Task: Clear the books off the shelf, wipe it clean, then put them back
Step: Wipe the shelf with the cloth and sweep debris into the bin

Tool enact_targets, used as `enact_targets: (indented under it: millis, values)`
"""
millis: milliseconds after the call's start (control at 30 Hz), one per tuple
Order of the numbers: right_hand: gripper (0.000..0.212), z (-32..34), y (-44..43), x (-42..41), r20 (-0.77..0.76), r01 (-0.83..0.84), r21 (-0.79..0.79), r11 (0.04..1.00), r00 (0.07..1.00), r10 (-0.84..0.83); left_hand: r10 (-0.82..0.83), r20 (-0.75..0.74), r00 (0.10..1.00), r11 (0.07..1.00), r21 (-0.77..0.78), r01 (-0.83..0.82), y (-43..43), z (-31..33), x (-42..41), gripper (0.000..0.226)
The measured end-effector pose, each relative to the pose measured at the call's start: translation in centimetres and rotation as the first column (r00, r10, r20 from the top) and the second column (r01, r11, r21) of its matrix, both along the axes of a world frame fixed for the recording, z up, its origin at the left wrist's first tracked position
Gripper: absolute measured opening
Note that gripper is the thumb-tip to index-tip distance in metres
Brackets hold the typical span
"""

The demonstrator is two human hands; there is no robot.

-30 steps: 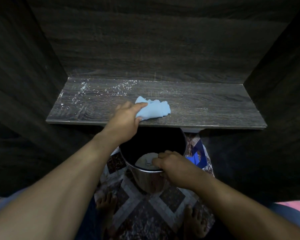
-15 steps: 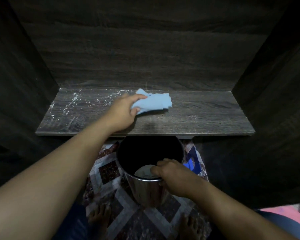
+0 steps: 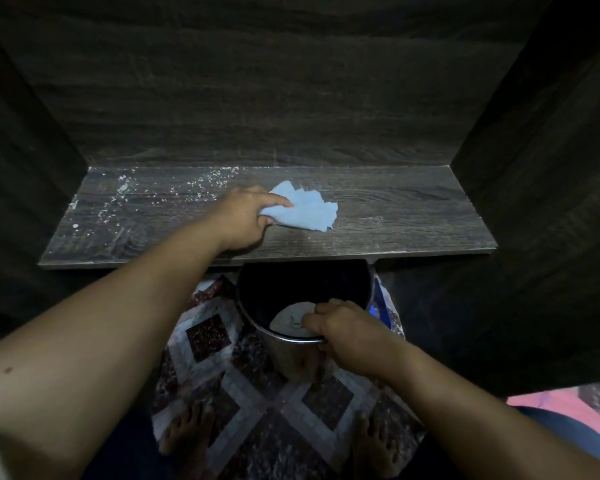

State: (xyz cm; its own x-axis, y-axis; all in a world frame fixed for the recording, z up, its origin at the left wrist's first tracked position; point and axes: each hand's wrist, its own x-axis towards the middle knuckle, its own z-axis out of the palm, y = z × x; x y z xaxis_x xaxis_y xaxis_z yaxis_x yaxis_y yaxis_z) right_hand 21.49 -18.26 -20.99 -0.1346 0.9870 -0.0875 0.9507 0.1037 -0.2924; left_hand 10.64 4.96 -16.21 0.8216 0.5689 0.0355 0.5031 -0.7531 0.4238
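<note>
The dark wood-grain shelf (image 3: 413, 216) lies bare of books, with white dust specks scattered over its left half. My left hand (image 3: 246, 216) presses a folded light-blue cloth (image 3: 305, 211) onto the middle of the board. Below the shelf's front edge my right hand (image 3: 340, 329) grips the near rim of a round metal bucket (image 3: 291, 355), which holds a pale heap of dust at its bottom. No books are in view.
Dark wooden side walls (image 3: 541, 168) and a back panel (image 3: 291, 98) box in the shelf. Under the bucket lies a patterned tiled floor (image 3: 222, 341), with my bare feet (image 3: 187, 431) on it. A blue object (image 3: 380, 299) peeks out behind the bucket.
My left hand has slid the cloth from the shelf's front edge toward the back. My right hand has stayed on the bucket's rim.
</note>
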Motion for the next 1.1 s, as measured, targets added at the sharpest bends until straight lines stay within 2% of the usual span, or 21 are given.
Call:
enact_targets:
  millis: [133,433,500,633,733,833,900,1000,1033,1100]
  values:
    - [0.022,0.9,-0.6,-0.9,-0.019,-0.012,-0.005,1.000,1.000,0.012,-0.041,-0.041,0.998,0.998,-0.058,0.038,-2.2,0.7,-0.9,0.041]
    - [0.034,3.0,-1.8,-2.8,0.001,-0.050,-0.061,0.997,0.999,0.050,-0.098,-0.100,0.990,0.969,-0.238,0.072,-6.7,2.5,-5.0,0.040]
    - [0.032,3.2,-1.7,-3.1,0.009,-0.052,-0.073,0.996,0.999,0.053,-0.045,-0.084,0.995,0.961,-0.277,0.020,-6.7,3.1,-6.4,0.039]
    - [0.026,3.6,-1.3,-3.9,0.026,-0.051,-0.069,0.996,0.998,0.053,0.148,0.052,0.988,0.973,-0.187,-0.136,-6.3,2.9,-8.5,0.043]
    - [0.026,4.1,-1.0,-4.5,0.049,-0.053,-0.083,0.995,0.997,0.057,0.285,0.243,0.927,0.957,-0.121,-0.263,-7.6,2.4,-9.0,0.045]
    - [0.026,4.4,-0.9,-5.0,0.058,-0.067,-0.075,0.995,0.996,0.071,0.305,0.400,0.864,0.952,-0.116,-0.282,-9.1,2.2,-9.0,0.043]
    - [0.026,4.4,-0.7,-5.2,0.069,-0.069,-0.066,0.995,0.995,0.074,0.272,0.367,0.890,0.962,-0.106,-0.250,-9.4,1.5,-9.0,0.041]
    - [0.026,4.4,-0.5,-5.4,0.071,-0.064,-0.059,0.996,0.995,0.068,0.248,0.149,0.957,0.965,-0.121,-0.232,-9.2,-0.3,-9.0,0.040]
    - [0.026,4.3,-0.4,-5.4,0.068,-0.063,-0.049,0.997,0.995,0.066,0.261,0.127,0.957,0.960,-0.137,-0.244,-9.2,-0.6,-9.0,0.039]
    - [0.023,4.2,-0.3,-5.4,0.058,-0.063,-0.021,0.998,0.996,0.064,0.287,0.215,0.934,0.955,-0.138,-0.262,-9.2,-0.5,-8.8,0.039]
